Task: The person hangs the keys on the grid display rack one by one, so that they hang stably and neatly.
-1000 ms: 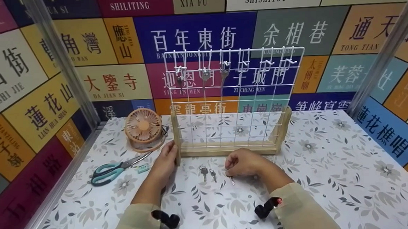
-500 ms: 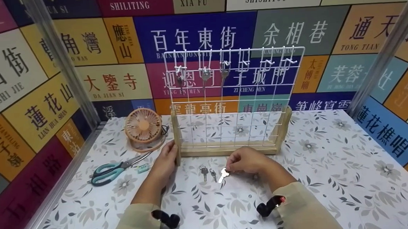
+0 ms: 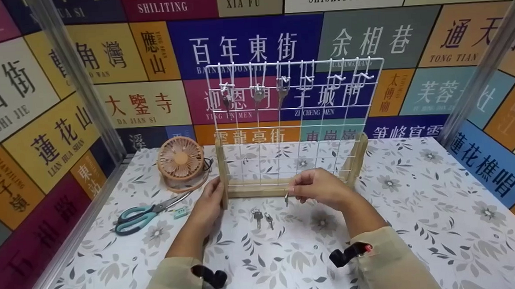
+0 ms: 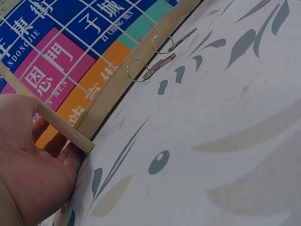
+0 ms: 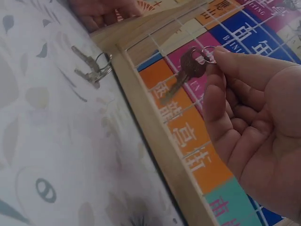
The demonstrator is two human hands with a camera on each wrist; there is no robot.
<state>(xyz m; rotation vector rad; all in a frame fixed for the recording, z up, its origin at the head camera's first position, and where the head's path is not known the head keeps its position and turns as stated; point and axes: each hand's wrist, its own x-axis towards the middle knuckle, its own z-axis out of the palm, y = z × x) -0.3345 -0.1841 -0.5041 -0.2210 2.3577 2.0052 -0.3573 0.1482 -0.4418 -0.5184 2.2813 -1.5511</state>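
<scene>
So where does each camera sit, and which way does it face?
Head: worn on the head, facing forward and down at the rack; left hand, right hand and sleeves show.
Left wrist: sits on that wrist, facing the table, rack and loose keys; left hand shows.
Right wrist: sits on that wrist, facing the held key and rack; both hands show.
Both wrist views share the loose keys.

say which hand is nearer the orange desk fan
Left: the left hand holds the rack's wooden side post, right and in front of the orange desk fan; the right hand, holding a key, is farther right.
</scene>
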